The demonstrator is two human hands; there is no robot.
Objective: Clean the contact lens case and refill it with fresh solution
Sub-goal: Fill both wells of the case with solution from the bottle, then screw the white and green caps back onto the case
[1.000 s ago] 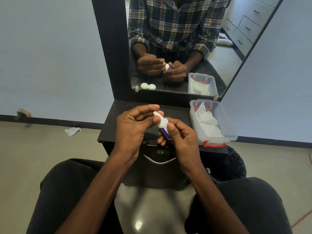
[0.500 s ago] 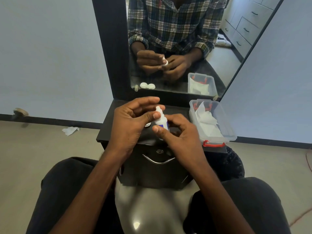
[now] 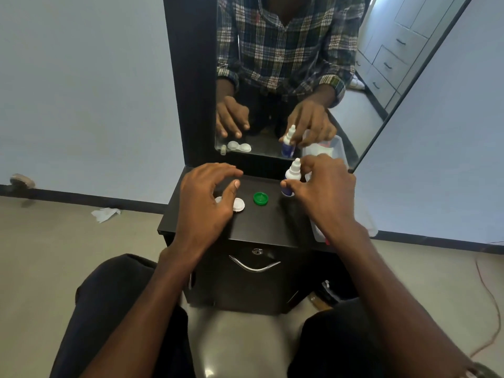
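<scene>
A white contact lens case (image 3: 239,205) lies on the black cabinet top (image 3: 261,227), its left well hidden under my left hand (image 3: 203,205). That hand hovers over the case with fingers spread and nothing in it. A green cap (image 3: 260,198) lies just right of the case. The white solution bottle (image 3: 293,173) with a blue base stands upright on the top near the mirror, nozzle up. My right hand (image 3: 324,192) grips it, thumb on its front and fingers behind.
A clear plastic box (image 3: 317,231) sits at the cabinet's right edge, mostly hidden under my right arm. The mirror (image 3: 286,64) rises directly behind the top. A crumpled tissue (image 3: 105,214) lies on the floor at left. My knees flank the cabinet.
Both hands were together on the bottle, raised above the cabinet. Now they have parted: the right has brought the bottle down to the right, the left has moved over the lens case.
</scene>
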